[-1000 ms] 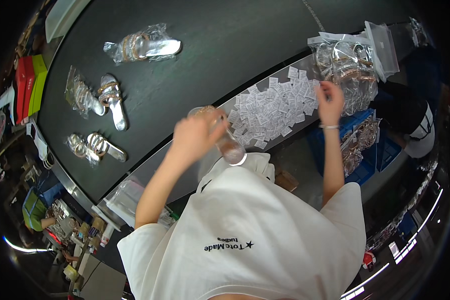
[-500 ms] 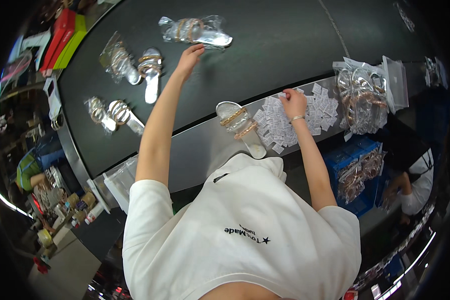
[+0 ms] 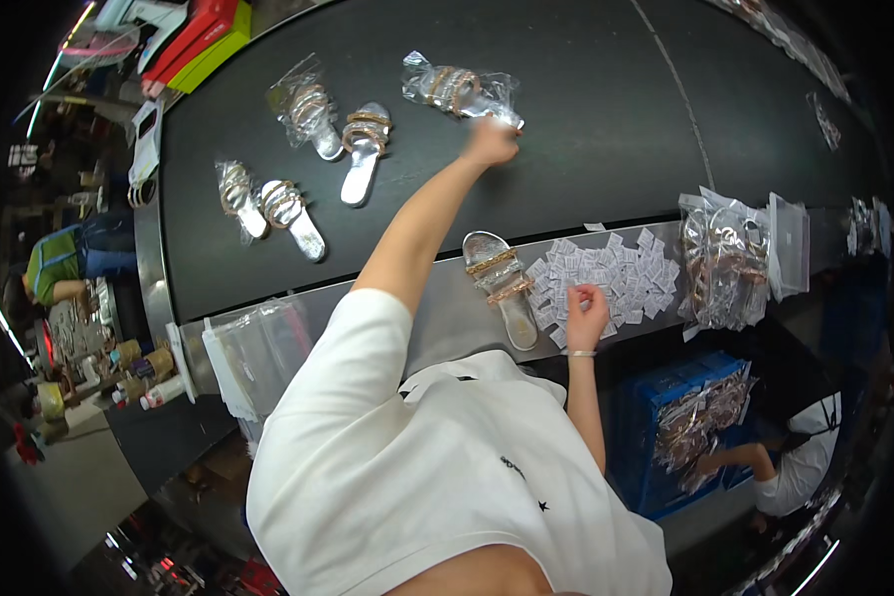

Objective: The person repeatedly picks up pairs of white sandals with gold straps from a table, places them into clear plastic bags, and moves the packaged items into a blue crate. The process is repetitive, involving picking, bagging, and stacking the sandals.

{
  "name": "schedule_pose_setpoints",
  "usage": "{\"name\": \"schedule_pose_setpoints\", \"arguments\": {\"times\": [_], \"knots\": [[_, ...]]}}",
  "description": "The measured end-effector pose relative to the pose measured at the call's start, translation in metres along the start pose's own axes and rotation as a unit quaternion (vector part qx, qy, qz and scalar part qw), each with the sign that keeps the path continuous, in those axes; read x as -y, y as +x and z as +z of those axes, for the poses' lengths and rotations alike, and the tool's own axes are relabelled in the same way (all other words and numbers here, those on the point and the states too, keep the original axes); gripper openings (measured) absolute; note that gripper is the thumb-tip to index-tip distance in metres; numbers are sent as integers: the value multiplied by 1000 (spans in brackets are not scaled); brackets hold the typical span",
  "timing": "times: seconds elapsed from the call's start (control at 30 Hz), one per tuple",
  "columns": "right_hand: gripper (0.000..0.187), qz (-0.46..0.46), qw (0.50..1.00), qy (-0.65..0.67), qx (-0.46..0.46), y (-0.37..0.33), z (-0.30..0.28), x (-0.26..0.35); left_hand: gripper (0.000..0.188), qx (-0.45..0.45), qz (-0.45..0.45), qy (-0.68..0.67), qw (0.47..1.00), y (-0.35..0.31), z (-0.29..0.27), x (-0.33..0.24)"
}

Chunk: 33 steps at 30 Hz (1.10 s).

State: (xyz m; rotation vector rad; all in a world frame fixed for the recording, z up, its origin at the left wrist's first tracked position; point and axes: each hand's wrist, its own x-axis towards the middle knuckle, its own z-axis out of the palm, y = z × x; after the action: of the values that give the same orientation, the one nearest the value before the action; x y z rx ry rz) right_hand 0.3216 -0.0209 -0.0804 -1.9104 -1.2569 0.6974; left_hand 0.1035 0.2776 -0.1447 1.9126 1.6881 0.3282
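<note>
My left hand (image 3: 492, 145), smeared by motion, reaches to the heel end of a silver strappy sandal (image 3: 454, 89) in clear plastic on the dark tabletop. Its fingers are too blurred to read, and whether they grip the sandal cannot be made out. Above the near edge of a pile of small white paper labels (image 3: 631, 278), my right hand (image 3: 587, 316) has thumb and fingertips closed together. Anything between them is too small to make out. Left of the labels lies an unwrapped silver sandal (image 3: 501, 286) with gold-toned straps, on the metal ledge.
Farther left lie more sandals (image 3: 366, 154), some partly in plastic. Bagged sandals (image 3: 723, 263) are heaped right of the labels. Clear plastic bags (image 3: 258, 353) hang over the ledge's left end. At lower right, another person's arm (image 3: 740, 458) reaches into a blue crate (image 3: 656, 397).
The view has shifted and turned. My left hand has moved to the wrapped sandal's heel end. My right hand has drawn back from the middle of the labels to their near edge.
</note>
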Motion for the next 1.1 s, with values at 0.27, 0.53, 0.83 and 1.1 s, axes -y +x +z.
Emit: {"name": "schedule_pose_setpoints", "arguments": {"times": [0.27, 0.53, 0.83, 1.1], "knots": [[21, -19, 998, 44, -33, 26, -8, -7, 30, -53, -107, -706, 698, -8, -57, -14], [39, -22, 911, -309, 270, 265, -12, -78, 44, -124, 5, -705, 698, -203, -162, -10], [24, 16, 899, -293, 326, 266, 29, -76, 37, -238, -94, -608, 752, -451, -135, -10], [25, -63, 938, -185, 286, 128, -37, -34, 26, -34, -316, -270, 909, -519, -64, 31]]}}
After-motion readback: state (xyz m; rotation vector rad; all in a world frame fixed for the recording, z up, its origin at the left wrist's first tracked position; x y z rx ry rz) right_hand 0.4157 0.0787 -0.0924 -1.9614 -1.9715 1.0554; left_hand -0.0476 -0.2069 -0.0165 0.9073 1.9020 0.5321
